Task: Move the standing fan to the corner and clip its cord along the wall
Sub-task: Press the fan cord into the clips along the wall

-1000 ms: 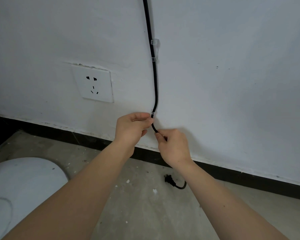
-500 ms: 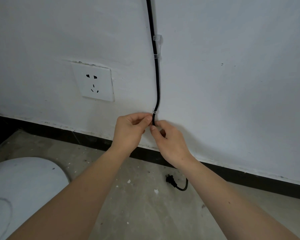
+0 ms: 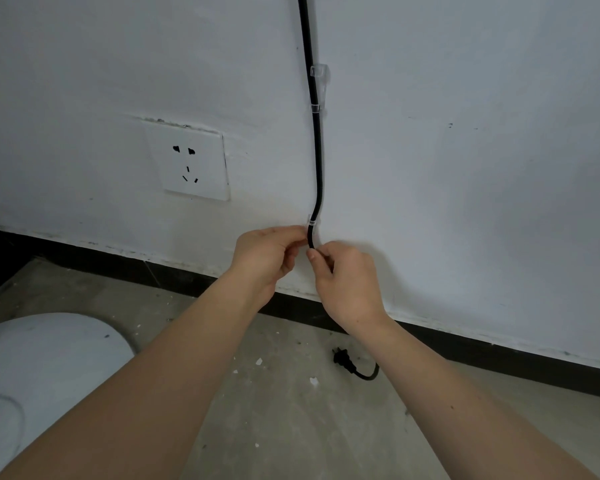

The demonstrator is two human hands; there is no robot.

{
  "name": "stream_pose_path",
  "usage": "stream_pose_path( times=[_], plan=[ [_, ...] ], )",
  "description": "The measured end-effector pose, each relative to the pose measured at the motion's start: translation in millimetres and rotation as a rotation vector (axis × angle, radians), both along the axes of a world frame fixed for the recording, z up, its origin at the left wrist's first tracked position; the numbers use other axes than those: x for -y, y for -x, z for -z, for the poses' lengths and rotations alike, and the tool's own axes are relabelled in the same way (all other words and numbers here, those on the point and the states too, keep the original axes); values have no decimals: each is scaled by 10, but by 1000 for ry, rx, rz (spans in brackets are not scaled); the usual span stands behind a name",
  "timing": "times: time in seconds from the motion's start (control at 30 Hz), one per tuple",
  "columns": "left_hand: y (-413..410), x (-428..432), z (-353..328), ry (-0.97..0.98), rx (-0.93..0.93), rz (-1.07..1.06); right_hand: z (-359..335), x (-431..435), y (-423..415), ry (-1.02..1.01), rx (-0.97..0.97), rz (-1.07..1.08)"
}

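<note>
A black cord (image 3: 315, 140) runs down the white wall. A clear clip (image 3: 318, 88) holds it higher up, and a second clear clip (image 3: 311, 222) sits on it just above my hands. My left hand (image 3: 267, 258) pinches at the cord just below that lower clip. My right hand (image 3: 347, 278) grips the cord right under it, thumb and forefinger closed. The cord's black plug (image 3: 343, 362) lies on the floor below my right forearm. The white round fan base (image 3: 39, 372) shows at the lower left; the rest of the fan is out of view.
A white wall socket (image 3: 190, 165) is set in the wall left of the cord. A black skirting strip (image 3: 499, 355) runs along the wall's foot. The concrete floor (image 3: 291, 427) is speckled with white paint flecks.
My right hand slid up the cord from lower down until it met my left hand under the lower clip. The plug end shifted slightly on the floor.
</note>
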State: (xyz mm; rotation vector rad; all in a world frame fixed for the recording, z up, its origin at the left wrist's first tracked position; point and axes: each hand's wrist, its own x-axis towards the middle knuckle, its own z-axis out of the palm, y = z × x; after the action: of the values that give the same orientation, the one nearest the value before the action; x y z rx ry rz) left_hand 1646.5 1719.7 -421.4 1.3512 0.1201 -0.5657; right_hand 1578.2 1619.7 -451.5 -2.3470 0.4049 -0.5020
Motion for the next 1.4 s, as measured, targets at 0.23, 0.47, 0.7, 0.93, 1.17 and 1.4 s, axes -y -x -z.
stream_pose_path(
  times=[0.23, 0.47, 0.7, 0.93, 1.17, 1.4],
  plan=[
    [12, 41, 10, -34, 17, -37, -52, -16, 24, 260, -73, 53],
    [37, 65, -15, -60, 37, -58, -76, -32, 10, 323, -107, 60],
    [54, 62, -34, -73, 59, -67, -109, 1, -83, 231, -123, 85],
    [86, 10, -19, -234, 339, -14, -28, -16, -51, 155, -81, 69],
    [6, -143, -19, -252, 368, 120, 234, -125, 236, 102, -181, -44],
    [273, -686, 653, -844, -87, 321, 313, -343, 216, -258, -282, -37]
  ],
)
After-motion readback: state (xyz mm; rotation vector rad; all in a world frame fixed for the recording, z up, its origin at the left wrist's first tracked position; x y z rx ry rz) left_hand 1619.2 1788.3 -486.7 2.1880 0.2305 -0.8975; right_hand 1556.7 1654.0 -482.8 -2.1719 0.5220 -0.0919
